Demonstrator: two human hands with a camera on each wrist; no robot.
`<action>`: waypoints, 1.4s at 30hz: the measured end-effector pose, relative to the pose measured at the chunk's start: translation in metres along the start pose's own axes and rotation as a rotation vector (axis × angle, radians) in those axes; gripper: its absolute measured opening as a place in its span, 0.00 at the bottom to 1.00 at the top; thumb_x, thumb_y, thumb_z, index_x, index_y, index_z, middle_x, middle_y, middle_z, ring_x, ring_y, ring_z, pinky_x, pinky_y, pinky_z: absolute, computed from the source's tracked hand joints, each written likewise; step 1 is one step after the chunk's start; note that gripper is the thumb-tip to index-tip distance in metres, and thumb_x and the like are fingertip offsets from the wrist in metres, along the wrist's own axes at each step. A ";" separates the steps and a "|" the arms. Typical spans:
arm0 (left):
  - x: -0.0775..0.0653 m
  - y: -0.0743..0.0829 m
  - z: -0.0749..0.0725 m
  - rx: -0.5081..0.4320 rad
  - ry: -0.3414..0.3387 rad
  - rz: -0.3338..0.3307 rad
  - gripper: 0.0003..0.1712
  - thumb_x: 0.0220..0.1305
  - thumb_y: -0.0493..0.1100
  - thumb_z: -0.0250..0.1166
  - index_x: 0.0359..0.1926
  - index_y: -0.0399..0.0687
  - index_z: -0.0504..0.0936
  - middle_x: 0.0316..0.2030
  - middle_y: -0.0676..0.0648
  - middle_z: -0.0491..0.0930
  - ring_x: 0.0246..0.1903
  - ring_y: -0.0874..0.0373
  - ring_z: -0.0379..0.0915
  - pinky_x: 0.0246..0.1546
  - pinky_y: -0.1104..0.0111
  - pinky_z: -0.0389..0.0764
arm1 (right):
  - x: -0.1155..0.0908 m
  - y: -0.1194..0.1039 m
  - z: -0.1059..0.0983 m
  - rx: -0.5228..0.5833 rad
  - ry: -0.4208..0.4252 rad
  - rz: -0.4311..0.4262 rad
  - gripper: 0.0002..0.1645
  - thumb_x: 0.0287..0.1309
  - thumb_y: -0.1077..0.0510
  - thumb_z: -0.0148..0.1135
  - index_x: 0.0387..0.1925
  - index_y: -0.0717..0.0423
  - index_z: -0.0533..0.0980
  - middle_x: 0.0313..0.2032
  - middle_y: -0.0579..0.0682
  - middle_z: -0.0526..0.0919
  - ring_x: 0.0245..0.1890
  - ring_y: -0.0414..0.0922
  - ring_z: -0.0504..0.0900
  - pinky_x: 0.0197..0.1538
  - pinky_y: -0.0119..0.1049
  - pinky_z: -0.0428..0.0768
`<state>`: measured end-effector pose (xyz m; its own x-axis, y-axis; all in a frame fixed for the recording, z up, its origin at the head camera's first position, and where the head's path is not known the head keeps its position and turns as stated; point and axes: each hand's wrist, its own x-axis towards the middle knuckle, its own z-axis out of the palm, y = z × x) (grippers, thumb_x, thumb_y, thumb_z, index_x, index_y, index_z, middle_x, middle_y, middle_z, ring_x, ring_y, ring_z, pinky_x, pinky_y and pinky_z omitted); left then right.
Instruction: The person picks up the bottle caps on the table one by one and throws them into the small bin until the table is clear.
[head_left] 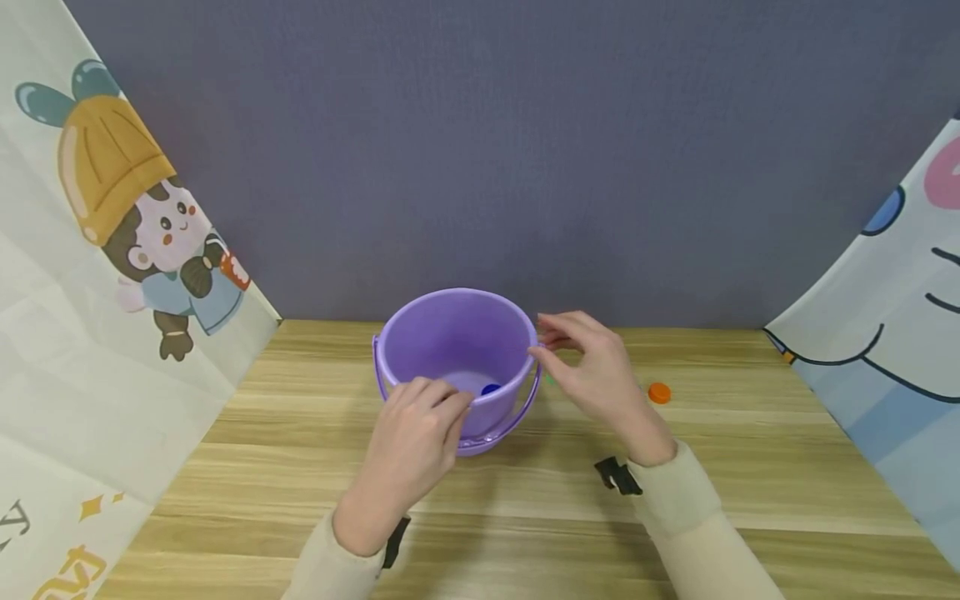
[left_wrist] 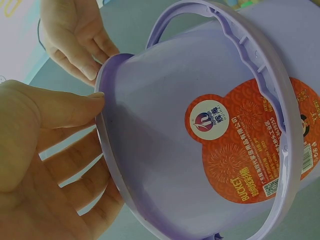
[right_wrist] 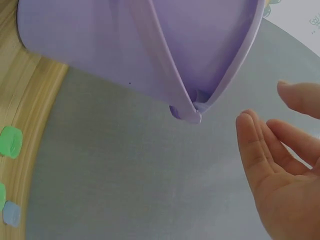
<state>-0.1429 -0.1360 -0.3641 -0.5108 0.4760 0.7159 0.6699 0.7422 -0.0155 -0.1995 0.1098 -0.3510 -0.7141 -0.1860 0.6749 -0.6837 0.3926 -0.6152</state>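
Note:
A purple bucket (head_left: pixel 487 415) stands upright on the table, its handle hanging down at the front. At the near rim my left hand (head_left: pixel 416 425) pinches the edge, thumb outside and fingers over the inner side, also plain in the left wrist view. My right hand (head_left: pixel 596 367) is beside the right part of the rim, thumb and fingers apart. In the right wrist view, a gap separates this right hand (right_wrist: pixel 285 165) from the bucket (right_wrist: pixel 115 45), with nothing between the fingers. A dark blue cap (head_left: pixel 490 389) lies inside on the bucket's floor.
To the right of the bucket an orange cap (head_left: pixel 659 392) lies on the wooden table (head_left: pixel 547 533). Green caps (right_wrist: pixel 10 142) and a pale blue cap (right_wrist: pixel 11 213) appear in the right wrist view. A grey wall (head_left: pixel 510 167) rises behind; printed sheets (head_left: pixel 67 350) flank both sides.

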 end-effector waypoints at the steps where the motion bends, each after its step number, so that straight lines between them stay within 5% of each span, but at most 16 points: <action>1: 0.000 0.000 0.000 -0.001 0.001 0.000 0.09 0.56 0.35 0.69 0.39 0.46 0.89 0.34 0.51 0.84 0.34 0.52 0.76 0.35 0.61 0.75 | -0.001 0.001 -0.001 -0.002 0.002 0.006 0.27 0.48 0.73 0.76 0.53 0.72 0.80 0.44 0.59 0.84 0.41 0.51 0.86 0.48 0.39 0.85; 18: 0.000 0.001 0.002 0.003 0.000 0.000 0.09 0.55 0.34 0.70 0.39 0.46 0.89 0.34 0.50 0.85 0.34 0.51 0.76 0.34 0.61 0.75 | -0.011 0.011 -0.015 -0.074 0.017 0.087 0.23 0.52 0.68 0.75 0.52 0.65 0.83 0.44 0.56 0.86 0.44 0.50 0.86 0.48 0.43 0.84; 27: 0.000 0.002 0.003 -0.008 0.002 -0.005 0.09 0.56 0.35 0.69 0.39 0.46 0.89 0.34 0.50 0.85 0.34 0.51 0.76 0.34 0.61 0.75 | -0.018 0.020 -0.025 -0.097 0.014 0.100 0.23 0.53 0.67 0.76 0.52 0.66 0.82 0.44 0.55 0.86 0.44 0.52 0.86 0.49 0.29 0.81; 42: 0.001 0.002 0.005 -0.007 0.008 -0.004 0.09 0.55 0.34 0.70 0.39 0.46 0.89 0.34 0.50 0.85 0.33 0.51 0.76 0.34 0.61 0.75 | -0.024 0.034 -0.041 -0.135 -0.009 0.147 0.21 0.58 0.65 0.72 0.53 0.66 0.81 0.47 0.58 0.85 0.45 0.52 0.84 0.52 0.21 0.76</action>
<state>-0.1444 -0.1315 -0.3667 -0.5090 0.4692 0.7216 0.6715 0.7410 -0.0081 -0.1994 0.1641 -0.3709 -0.8064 -0.1258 0.5778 -0.5461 0.5332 -0.6461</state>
